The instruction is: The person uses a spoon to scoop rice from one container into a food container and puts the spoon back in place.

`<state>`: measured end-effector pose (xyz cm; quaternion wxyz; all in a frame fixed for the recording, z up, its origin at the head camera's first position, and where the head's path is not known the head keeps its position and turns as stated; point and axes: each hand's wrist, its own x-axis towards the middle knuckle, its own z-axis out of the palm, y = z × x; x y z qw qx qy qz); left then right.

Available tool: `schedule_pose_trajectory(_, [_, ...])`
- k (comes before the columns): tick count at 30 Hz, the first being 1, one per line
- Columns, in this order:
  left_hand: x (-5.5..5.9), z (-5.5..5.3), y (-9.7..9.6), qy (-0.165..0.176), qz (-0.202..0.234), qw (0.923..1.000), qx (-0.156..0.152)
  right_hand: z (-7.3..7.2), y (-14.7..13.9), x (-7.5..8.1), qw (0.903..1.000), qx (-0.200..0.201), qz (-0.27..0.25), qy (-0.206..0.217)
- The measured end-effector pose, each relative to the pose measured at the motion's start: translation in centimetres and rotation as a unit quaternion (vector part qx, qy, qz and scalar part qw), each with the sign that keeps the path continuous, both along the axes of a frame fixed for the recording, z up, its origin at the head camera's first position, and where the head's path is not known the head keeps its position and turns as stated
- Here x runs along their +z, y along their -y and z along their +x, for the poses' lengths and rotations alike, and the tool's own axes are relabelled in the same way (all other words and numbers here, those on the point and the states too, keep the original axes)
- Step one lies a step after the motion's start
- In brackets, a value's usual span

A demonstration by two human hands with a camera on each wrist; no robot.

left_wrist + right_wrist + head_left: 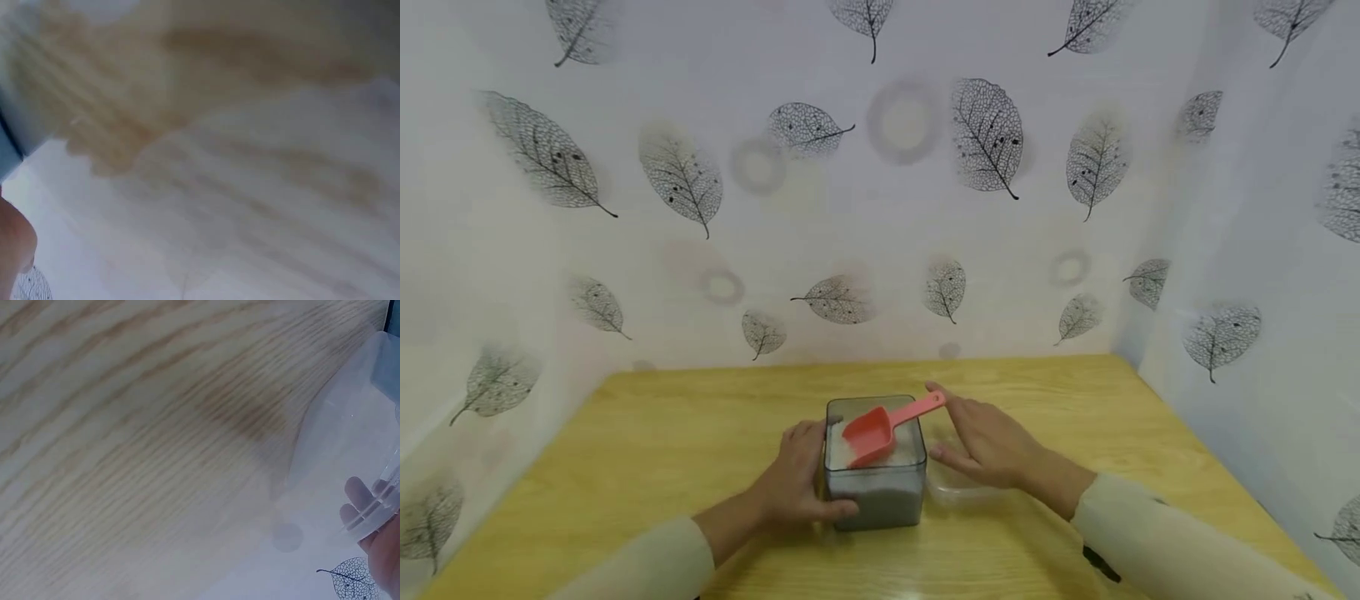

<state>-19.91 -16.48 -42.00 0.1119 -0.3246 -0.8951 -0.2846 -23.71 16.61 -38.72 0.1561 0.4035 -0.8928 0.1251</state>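
In the head view, a clear square tub (880, 505) holds a pale granular substance. A coral-red scoop (871, 435) lies on top, its handle slanting past the tub's right rim. My left hand (796, 477) grips the tub's left side, thumb across the front wall. On the other side, my right hand (996, 446) has its thumb and forefinger spread near the right rim. Below it stands a clear plastic container (964, 493), partly covered by the hand. Right-hand fingertips (358, 492) show through this container's clear rim in the right wrist view.
A pale wood-grain table (662, 450) carries everything. Behind and on both sides rise light walls (880, 217) printed with leaf skeletons. Both forearms wear pale sleeves (1157, 529) and come in from the near edge.
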Motion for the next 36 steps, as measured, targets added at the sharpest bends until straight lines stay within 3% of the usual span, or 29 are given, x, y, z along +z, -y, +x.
schedule_pose_trajectory(5, [0.0,-0.4,0.1,0.016,0.02,0.9997,0.008,-0.2,-0.1,0.9,0.9982,0.005,-0.037,0.048])
schedule_pose_trajectory(8, [-0.2,-0.5,0.1,0.018,0.007,0.9998,0.009,-0.1,-0.4,2.0,0.9963,0.016,-0.072,0.044])
schedule_pose_trajectory(10, [-0.3,-0.5,0.1,0.017,0.002,0.9998,0.009,-0.1,-0.4,2.8,0.9959,0.027,-0.084,0.016])
schedule_pose_trajectory(14, [-0.4,-0.4,0.2,0.005,0.0,0.9999,0.016,-0.1,0.6,4.6,0.9929,0.052,-0.067,-0.083])
schedule_pose_trajectory(18, [-0.5,-0.3,0.1,-0.004,0.005,0.9999,0.011,-0.1,1.8,5.7,0.9794,0.078,-0.009,-0.186])
schedule_pose_trajectory(21, [-0.7,-0.3,-0.1,-0.003,0.012,0.9999,0.002,-0.2,2.2,5.9,0.9694,0.087,0.024,-0.228])
schedule_pose_trajectory(24, [-1.0,-0.4,-0.3,0.0,0.015,0.9999,0.002,-0.1,2.4,5.9,0.9726,0.086,0.037,-0.213])
schedule_pose_trajectory(27, [-1.1,-0.5,-0.5,0.003,0.013,0.9999,0.005,0.4,2.7,5.9,0.9863,0.075,0.026,-0.144])
schedule_pose_trajectory(30, [-1.1,-0.5,-0.6,0.006,0.015,0.9999,0.004,0.9,3.1,5.9,0.9938,0.065,0.014,-0.089])
schedule_pose_trajectory(32, [-1.0,-0.4,-0.5,0.004,0.017,0.9998,0.003,1.1,3.5,6.0,0.9938,0.067,0.023,-0.086])
schedule_pose_trajectory(36, [-1.3,-0.2,-0.4,-0.002,0.022,0.9998,0.002,1.5,4.4,6.2,0.9872,0.081,0.055,-0.126])
